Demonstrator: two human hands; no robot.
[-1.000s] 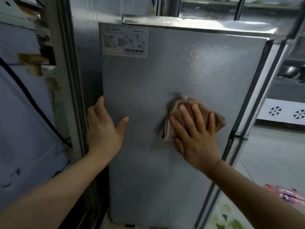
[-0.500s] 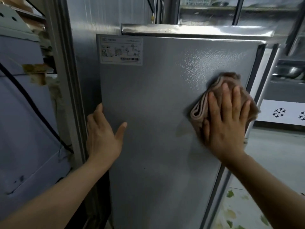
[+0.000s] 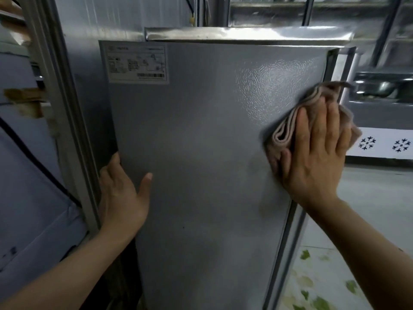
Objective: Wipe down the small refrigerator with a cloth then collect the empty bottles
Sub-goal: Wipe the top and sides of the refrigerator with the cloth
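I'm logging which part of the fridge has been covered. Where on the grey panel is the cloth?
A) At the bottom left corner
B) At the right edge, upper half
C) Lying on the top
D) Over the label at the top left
B: the right hand presses the folded cloth flat against the refrigerator panel at its right edge, well away from the label.

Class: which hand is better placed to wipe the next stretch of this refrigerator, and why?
The right hand: it presses the folded cloth flat against the refrigerator. The left hand holds nothing and only braces its left edge.
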